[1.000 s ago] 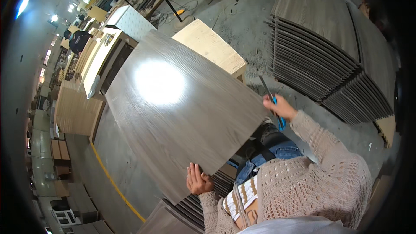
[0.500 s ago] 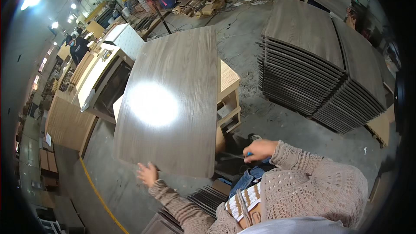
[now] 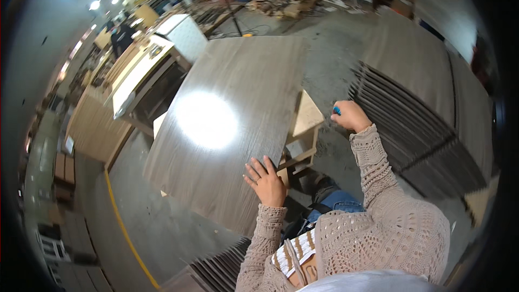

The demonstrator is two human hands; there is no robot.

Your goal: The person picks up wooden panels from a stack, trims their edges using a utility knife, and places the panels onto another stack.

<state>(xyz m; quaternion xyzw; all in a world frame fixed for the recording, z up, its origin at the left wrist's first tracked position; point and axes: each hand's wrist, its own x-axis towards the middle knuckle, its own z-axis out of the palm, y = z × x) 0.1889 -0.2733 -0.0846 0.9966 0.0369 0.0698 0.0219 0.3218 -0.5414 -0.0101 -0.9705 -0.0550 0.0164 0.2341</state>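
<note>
Head view: left hand (image 3: 266, 182) flat, fingers spread on near edge of grey wood-grain panel (image 3: 227, 130) lying across small wooden stand (image 3: 305, 121); right hand (image 3: 351, 115) fisted around blue tool (image 3: 337, 111); panel placed, tool work not begun.

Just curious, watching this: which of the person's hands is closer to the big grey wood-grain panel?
Left. The left hand lies flat on the grey panel near its lower right edge. The right hand, closed around something blue, is off beyond its right edge.
</note>
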